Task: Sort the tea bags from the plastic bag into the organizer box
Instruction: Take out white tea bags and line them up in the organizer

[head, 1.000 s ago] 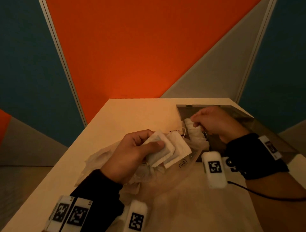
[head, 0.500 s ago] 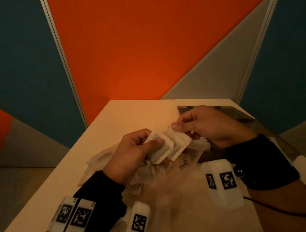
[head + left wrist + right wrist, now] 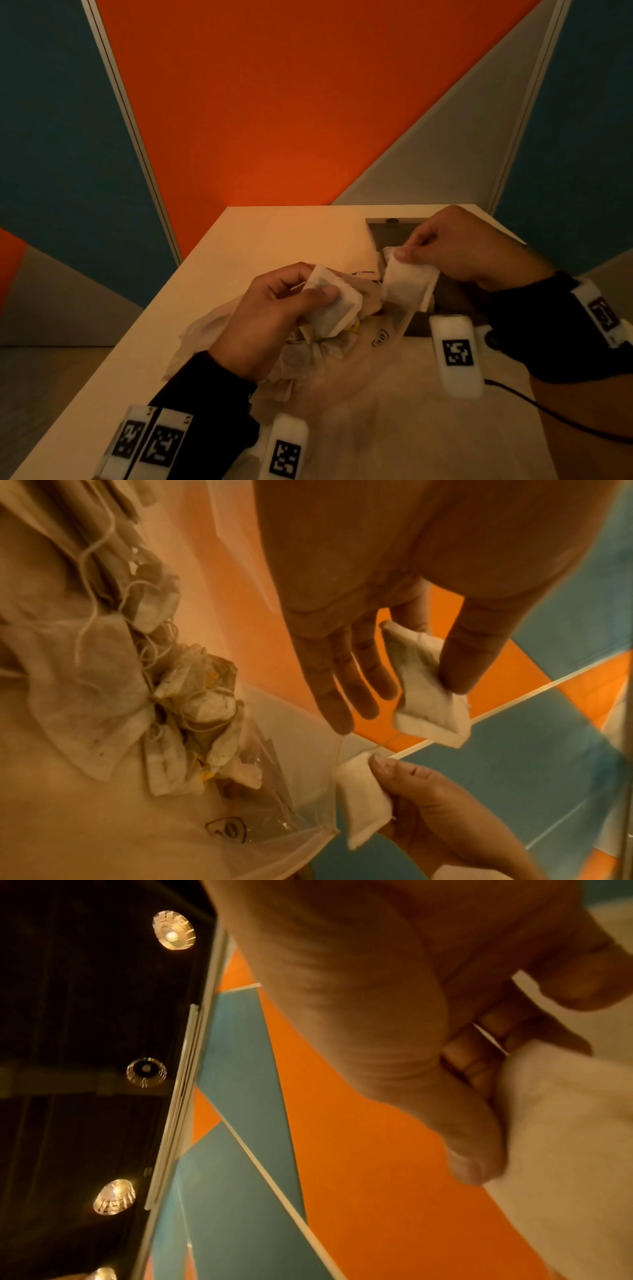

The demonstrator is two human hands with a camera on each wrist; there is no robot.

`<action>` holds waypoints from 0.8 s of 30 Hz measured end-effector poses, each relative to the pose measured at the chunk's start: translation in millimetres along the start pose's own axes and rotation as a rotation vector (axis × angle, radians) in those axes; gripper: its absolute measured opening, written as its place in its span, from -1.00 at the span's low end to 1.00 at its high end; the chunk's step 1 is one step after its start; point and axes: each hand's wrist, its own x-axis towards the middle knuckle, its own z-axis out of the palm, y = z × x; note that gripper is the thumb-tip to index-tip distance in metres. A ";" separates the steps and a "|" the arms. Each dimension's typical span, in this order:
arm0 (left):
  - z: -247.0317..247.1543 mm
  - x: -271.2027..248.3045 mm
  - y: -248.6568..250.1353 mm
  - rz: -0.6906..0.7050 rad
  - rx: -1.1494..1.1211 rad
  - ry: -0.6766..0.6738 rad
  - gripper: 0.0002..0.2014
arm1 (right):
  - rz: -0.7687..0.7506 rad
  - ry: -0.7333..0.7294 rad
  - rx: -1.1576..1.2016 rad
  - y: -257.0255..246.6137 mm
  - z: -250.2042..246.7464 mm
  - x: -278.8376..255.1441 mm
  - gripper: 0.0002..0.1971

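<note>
My left hand [image 3: 274, 315] pinches a white tea bag [image 3: 334, 308] between thumb and fingers above the clear plastic bag [image 3: 342, 370]; the same tea bag [image 3: 428, 693] shows in the left wrist view. My right hand [image 3: 455, 246] pinches a second white tea bag [image 3: 407, 284] by its top corner, just left of the dark organizer box [image 3: 394, 233]. That tea bag [image 3: 363, 796] hangs from the right hand [image 3: 431, 799] in the left wrist view and appears as a white tea bag [image 3: 561, 1150] in the right wrist view. Several tea bags [image 3: 192, 696] with strings lie inside the plastic bag [image 3: 103, 818].
The pale table [image 3: 267, 240] ends against an orange and teal wall [image 3: 274, 102]. A black cable [image 3: 561, 421] runs across the table at the right. White marker blocks [image 3: 455, 356] sit on both wrists.
My right hand came from the organizer box to my left hand, took one of the two tea bags there and has pulled it away to the right. The left hand keeps one.
</note>
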 end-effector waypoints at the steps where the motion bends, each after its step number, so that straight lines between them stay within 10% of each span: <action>1: -0.2 0.1 -0.5 -0.008 0.011 0.004 -0.53 | 0.023 0.008 -0.024 2.1 -2.8 0.9 -0.90; 24: 0.0 1.7 -12.2 0.120 0.174 -0.030 -0.72 | -0.185 -0.277 0.460 -21.3 34.5 -12.6 -0.83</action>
